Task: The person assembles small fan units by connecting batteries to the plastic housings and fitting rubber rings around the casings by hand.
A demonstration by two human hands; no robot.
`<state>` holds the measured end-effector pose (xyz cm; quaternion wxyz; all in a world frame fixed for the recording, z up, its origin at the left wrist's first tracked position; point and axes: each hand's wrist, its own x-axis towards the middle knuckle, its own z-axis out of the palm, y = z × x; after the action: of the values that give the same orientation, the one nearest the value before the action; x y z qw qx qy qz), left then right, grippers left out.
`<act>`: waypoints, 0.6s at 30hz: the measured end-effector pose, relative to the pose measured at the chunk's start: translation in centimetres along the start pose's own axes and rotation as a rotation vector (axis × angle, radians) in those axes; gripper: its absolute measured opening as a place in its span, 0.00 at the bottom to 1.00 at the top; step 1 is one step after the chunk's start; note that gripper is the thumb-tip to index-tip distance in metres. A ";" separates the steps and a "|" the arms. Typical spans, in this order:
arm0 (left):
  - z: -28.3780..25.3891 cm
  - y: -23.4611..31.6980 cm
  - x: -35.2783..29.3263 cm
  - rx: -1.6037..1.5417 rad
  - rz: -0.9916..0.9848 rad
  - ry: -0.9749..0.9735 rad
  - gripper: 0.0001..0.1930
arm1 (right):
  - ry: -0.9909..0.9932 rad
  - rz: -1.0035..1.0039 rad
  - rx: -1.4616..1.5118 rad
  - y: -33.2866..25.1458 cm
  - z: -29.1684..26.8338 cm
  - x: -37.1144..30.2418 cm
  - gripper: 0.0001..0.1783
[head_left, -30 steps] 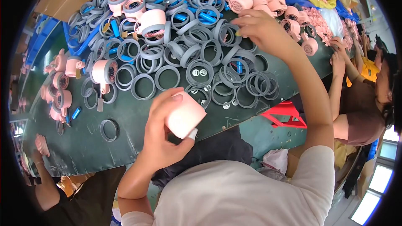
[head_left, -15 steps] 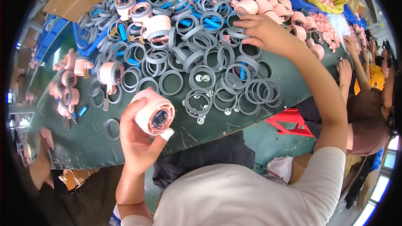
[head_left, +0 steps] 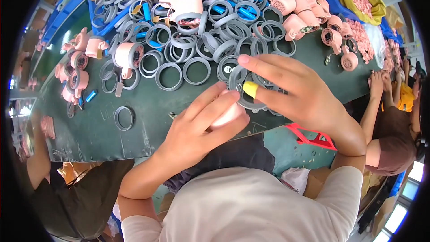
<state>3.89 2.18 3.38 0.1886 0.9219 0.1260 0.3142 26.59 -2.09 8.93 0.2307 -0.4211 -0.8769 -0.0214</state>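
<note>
My left hand [head_left: 197, 127] is wrapped around a pink round plastic housing [head_left: 227, 115], mostly hidden under my fingers. My right hand [head_left: 295, 92] holds a grey ring [head_left: 245, 90] against the top of that housing, pinching it with thumb and fingers; a yellow cot covers one fingertip [head_left: 251, 89]. Both hands meet just above the near edge of the dark green table [head_left: 107, 134].
Many loose grey rings [head_left: 197, 49] cover the table's middle. Pink housings [head_left: 127, 56] lie at the left and more at the far right [head_left: 309, 18]. Another person's hands [head_left: 378, 83] work at the right; a person sits at the left [head_left: 40, 161]. A red frame [head_left: 309, 136] lies below the table edge.
My right hand came back from the ring pile carrying a grey ring and met my left hand. My left hand turned the pink housing and moved it rightward under the ring.
</note>
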 end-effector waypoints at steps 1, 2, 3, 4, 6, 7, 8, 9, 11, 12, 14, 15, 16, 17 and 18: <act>-0.2 -0.1 -0.3 -0.176 -0.006 0.002 0.20 | 0.017 0.014 0.201 0.3 0.0 -0.1 0.21; -0.3 0.3 -0.8 -0.452 -0.094 0.013 0.21 | 0.033 0.028 0.405 0.6 0.0 -0.3 0.23; -1.0 0.5 -1.0 -0.703 -0.156 -0.007 0.22 | 0.029 0.104 0.619 0.7 -0.1 -0.6 0.23; -1.7 0.7 -1.3 -0.958 -0.213 -0.026 0.22 | 0.169 0.140 0.843 0.5 0.7 -1.2 0.23; -0.7 1.9 -1.6 -1.315 -0.256 0.133 0.30 | 0.528 0.226 1.250 -1.1 4.0 -2.2 0.18; -0.1 2.4 -1.4 -1.508 -0.297 0.208 0.32 | 0.690 0.332 1.340 -2.0 5.1 -1.7 0.16; 0.0 1.5 -1.8 -1.442 -0.294 0.144 0.40 | 0.857 0.448 1.428 -2.7 6.1 -1.1 0.14; -0.1 2.1 -2.1 -1.595 -0.617 0.269 0.44 | 0.997 0.561 1.303 -2.6 6.4 0.1 0.13; -0.1 1.4 -1.2 -1.745 -0.791 0.536 0.49 | 0.936 0.640 1.249 -3.1 4.7 1.6 0.12; 0.1 1.1 -1.6 -1.656 -0.795 0.510 0.53 | 0.911 0.649 1.189 -3.8 4.4 2.1 0.12; 0.8 1.0 -2.3 -1.671 -0.620 0.519 0.55 | 0.708 0.369 0.737 -4.7 5.4 3.3 0.08; 0.7 0.6 -3.0 -1.594 -0.549 0.437 0.56 | 0.530 0.340 0.675 -5.0 4.9 3.9 0.08; 0.7 0.7 -3.0 -1.583 -0.589 0.461 0.55 | 0.450 0.243 0.592 -4.8 4.9 4.3 0.09; 0.8 0.9 -3.1 -1.571 -0.629 0.485 0.54 | 0.455 0.197 0.603 -4.7 5.2 4.6 0.09; 0.9 0.7 -3.3 -1.494 -0.614 0.491 0.53 | 0.459 0.151 0.615 -4.7 5.4 4.8 0.10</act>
<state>2.02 0.20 1.27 0.7930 0.3852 0.1675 0.4412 18.40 -0.42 6.86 0.5373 -0.3799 -0.7345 0.1658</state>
